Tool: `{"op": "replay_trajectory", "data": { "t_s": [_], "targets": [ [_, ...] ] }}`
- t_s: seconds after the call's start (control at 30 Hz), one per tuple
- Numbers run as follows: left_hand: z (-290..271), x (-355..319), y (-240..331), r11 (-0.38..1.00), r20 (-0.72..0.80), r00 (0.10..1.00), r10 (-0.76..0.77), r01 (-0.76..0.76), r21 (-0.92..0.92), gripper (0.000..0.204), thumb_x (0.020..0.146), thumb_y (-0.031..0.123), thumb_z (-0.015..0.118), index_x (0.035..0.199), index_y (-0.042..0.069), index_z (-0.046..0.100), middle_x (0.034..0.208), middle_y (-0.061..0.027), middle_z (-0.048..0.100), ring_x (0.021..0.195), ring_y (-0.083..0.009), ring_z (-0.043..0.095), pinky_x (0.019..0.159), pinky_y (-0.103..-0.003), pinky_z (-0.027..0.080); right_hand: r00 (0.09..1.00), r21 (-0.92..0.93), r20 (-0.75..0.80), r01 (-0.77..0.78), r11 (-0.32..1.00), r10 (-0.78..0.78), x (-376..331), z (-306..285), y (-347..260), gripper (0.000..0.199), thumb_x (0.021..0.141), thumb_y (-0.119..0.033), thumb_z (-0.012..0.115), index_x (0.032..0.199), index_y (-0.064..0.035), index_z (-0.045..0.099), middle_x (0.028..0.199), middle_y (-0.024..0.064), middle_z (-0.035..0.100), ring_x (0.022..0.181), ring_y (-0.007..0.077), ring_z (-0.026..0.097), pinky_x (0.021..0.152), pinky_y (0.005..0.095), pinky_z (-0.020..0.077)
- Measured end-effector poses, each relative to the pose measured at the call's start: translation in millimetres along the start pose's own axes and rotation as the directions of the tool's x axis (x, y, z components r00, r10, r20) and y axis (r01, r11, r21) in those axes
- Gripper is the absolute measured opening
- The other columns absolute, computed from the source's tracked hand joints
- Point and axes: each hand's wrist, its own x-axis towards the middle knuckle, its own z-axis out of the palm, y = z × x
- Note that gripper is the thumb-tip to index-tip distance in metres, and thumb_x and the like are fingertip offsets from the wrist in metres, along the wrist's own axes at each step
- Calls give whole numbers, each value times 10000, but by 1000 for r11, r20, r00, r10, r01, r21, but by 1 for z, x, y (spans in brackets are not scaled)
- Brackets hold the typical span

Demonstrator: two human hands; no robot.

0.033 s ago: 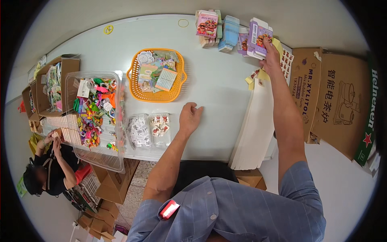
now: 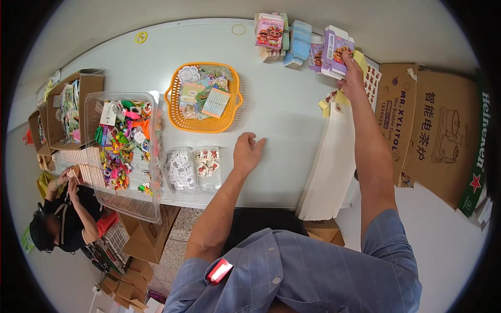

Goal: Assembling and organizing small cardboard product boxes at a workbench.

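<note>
At the far right of the table, my right hand (image 2: 353, 75) is closed on a flattened purple cardboard box (image 2: 335, 49) with cartoon figures printed on it. Whether it grips one box or several stacked ones I cannot tell. Another purple box (image 2: 315, 55) lies just left of it. Beneath and beside the hand are a sheet of small red stickers (image 2: 372, 81) and some pale yellow paper pieces (image 2: 329, 100). My left hand (image 2: 247, 152) rests over the white tabletop with its thumb apart and nothing in it, to the right of two clear trays.
Blue box stacks (image 2: 298, 44) and pink boxes (image 2: 269, 34) stand at the back. An orange basket (image 2: 237, 112) holds cards; a clear bin (image 2: 156, 203) holds colourful toys. Long white strips (image 2: 326, 167) lie at right beside cartons (image 2: 394, 122). A co-worker (image 2: 68, 214) sits at left.
My right hand and the purple box have shifted slightly nearer to me. My left hand has moved a touch to the right.
</note>
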Motion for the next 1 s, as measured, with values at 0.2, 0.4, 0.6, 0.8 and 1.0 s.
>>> {"op": "replay_trajectory", "data": {
  "t_s": [0.2, 0.4, 0.6, 0.8, 1.0],
  "targets": [
    [-3, -3, 7, 1000, 6, 1000, 0, 0, 14, 439, 832, 263, 814, 1090, -2, 577, 854, -39, 535, 739, -119, 484, 676, -274, 463, 978, 359, 203, -28, 933, -49, -16, 24, 9, 403, 1027, -342, 550, 1320, -66, 564, 1216, 55, 663, 1080, 181, 652, 938, 371, 520],
    [-2, -3, 9, 1000, 30, 999, -15, 15, 27, 453, 836, 274, 810, 1107, 0, 572, 894, -53, 537, 766, -132, 489, 704, -284, 471, 979, 170, 178, 65, 983, -96, 0, 77, 5, 480, 957, -396, 635, 1247, -16, 587, 1133, 72, 671, 1014, 179, 643, 858, 326, 496],
    [-1, -4, 11, 999, 22, 999, 34, -34, 3, 444, 843, 263, 803, 1118, 2, 571, 923, -75, 549, 802, -155, 510, 729, -298, 482, 931, -567, 82, 337, 752, -356, 27, 90, 40, 580, 936, -516, 599, 1191, 5, 603, 1088, 84, 640, 950, 220, 623, 811, 330, 476],
    [-3, -6, 13, 998, 1, 998, 55, -55, 27, 436, 838, 243, 805, 1118, 2, 573, 951, -95, 566, 843, -189, 532, 746, -318, 491, 873, -514, -212, 283, 810, -440, 66, 34, 43, 734, 874, -562, 652, 1291, 38, 583, 1229, 212, 636, 1128, 287, 614, 1004, 361, 445],
    [-6, -7, 13, 997, 15, 999, 44, -45, 61, 429, 833, 228, 806, 1118, 5, 575, 964, -102, 574, 863, -196, 548, 750, -326, 497, 982, -950, -146, -105, 293, -120, 73, 43, 42, 768, 783, -522, 738, 1207, 106, 613, 1222, 280, 623, 1157, 334, 611, 983, 399, 477]
  ]
}}
